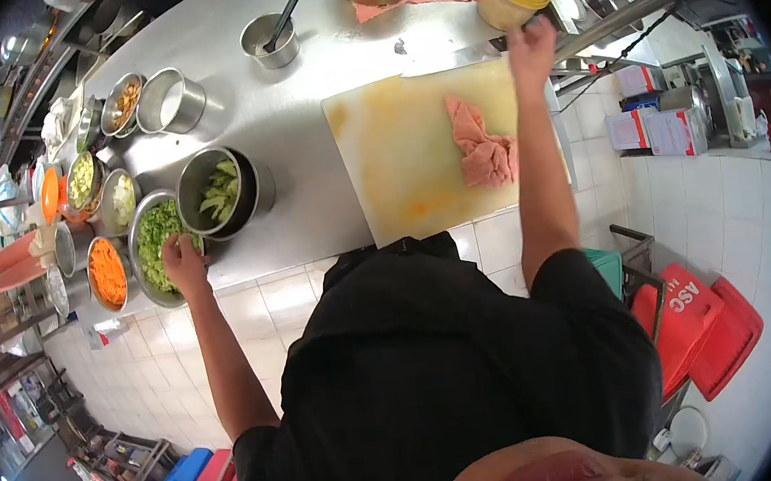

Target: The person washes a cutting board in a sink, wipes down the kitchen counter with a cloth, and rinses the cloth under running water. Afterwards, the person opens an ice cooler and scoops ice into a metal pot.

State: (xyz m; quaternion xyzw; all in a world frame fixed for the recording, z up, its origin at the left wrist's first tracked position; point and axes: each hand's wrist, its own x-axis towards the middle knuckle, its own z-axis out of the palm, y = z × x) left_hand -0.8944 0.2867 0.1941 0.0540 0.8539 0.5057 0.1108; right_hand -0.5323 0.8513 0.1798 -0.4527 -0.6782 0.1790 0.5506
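My left hand (183, 264) is at the near right rim of a metal bowl (145, 283), its fingers bent over the edge. Finely chopped greens (157, 229) fill this bowl. Just beyond it stands a deep metal pot (264, 189) with larger pale green pieces (220, 190) inside. At the far right corner of the cutting board (387, 165), my right hand (532, 45) is closed around the dark handle of a knife (453, 60). The blade lies flat along the board's far edge, pointing left. A crumpled pink cloth (486, 150) rests on the board.
Shredded carrot (107, 272) and other cut vegetables fill several bowls at the left. A small pot (270, 44) holds a black-handled utensil. Beyond my right hand stands a yellow-rimmed tub (506, 10) with onion pieces. A metal rail (625, 20) runs along the table's right side.
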